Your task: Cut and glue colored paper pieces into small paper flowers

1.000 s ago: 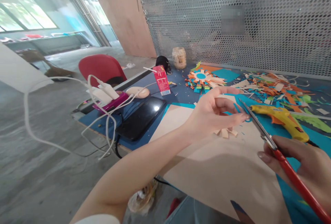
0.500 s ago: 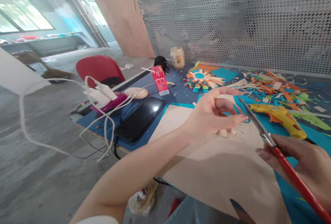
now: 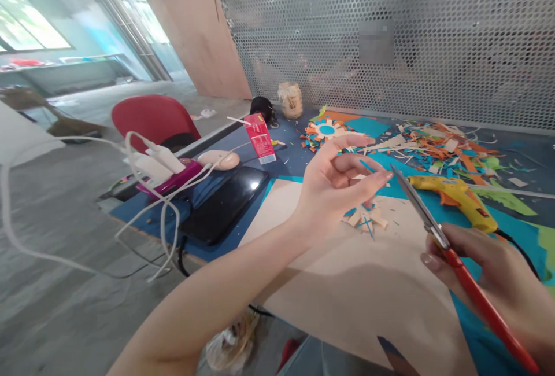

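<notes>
My left hand point(image 3: 336, 179) is closed in a pinch above the paper, with a thin blue paper strip point(image 3: 367, 165) between its fingers. In my right hand point(image 3: 489, 277) are long scissors point(image 3: 422, 214) with red handles. Their blades look closed, and the tips point up at my left fingertips. Right below my left hand lies a small cut cream paper piece point(image 3: 376, 218) with flaps spread outward and bits of blue strip on it. It rests on a large cream sheet point(image 3: 347, 295), partly hidden by the hand.
A yellow glue gun point(image 3: 459, 198) lies right of the scissors on blue paper. Behind are a layered paper flower point(image 3: 325, 131) and a heap of paper scraps point(image 3: 446, 144). Leftward sit a phone point(image 3: 225, 202), a pink drink carton point(image 3: 261, 139) and a purple power block with white cables point(image 3: 169, 178).
The view has shifted slightly. My left hand has drawn back a little from the scissor tips, and more of the cream piece with blue bits shows beneath it. The scissors stay in my right hand.
</notes>
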Available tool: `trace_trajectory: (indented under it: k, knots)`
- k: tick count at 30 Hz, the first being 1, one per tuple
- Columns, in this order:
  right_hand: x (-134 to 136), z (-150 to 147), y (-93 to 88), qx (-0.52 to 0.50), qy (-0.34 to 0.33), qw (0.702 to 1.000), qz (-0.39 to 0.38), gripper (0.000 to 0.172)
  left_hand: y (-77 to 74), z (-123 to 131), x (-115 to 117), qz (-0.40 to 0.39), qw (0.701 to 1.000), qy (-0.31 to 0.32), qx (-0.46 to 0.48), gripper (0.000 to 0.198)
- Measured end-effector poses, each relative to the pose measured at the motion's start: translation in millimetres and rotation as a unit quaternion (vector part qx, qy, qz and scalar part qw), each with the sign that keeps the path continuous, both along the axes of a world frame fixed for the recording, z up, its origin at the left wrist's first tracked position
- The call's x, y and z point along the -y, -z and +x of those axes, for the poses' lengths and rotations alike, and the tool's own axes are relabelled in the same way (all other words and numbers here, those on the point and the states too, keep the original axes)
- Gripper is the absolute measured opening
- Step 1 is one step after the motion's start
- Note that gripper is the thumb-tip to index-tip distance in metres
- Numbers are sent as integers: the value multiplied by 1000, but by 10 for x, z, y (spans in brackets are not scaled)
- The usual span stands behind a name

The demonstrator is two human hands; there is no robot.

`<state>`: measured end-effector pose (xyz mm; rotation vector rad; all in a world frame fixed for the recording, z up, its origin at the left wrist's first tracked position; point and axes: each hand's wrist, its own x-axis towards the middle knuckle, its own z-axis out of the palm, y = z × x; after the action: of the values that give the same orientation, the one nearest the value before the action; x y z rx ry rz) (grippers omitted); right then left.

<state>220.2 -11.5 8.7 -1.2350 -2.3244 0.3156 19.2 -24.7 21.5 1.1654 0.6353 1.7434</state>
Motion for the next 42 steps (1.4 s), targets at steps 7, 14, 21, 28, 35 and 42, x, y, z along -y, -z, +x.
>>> trace_trajectory:
  k: [7, 14, 21, 28, 35, 42]
  knots:
    - [21, 30, 28, -79, -41, 995, -40, 36, 8, 15, -18, -45, 999, 14, 28, 33]
    - [49, -23, 79, -292, -85, 952, -46, 10, 149, 202, -15, -177, 981, 47, 64, 37]
    - [54, -73, 19, -354, -52, 930, -79, 18, 229, 346, 30, -255, 961, 93, 46, 37]
    - [65, -91, 11, -373, -47, 919, -121, 17, 239, 335, 48, -236, 969, 70, 5, 35]
    - [69, -96, -21, -367, -22, 923, -112, 15, 205, 366, 60, -259, 963, 79, -15, 38]
    - [45, -93, -13, -344, 14, 929, -137, 13, 212, 220, -15, -193, 980, 40, -21, 45]
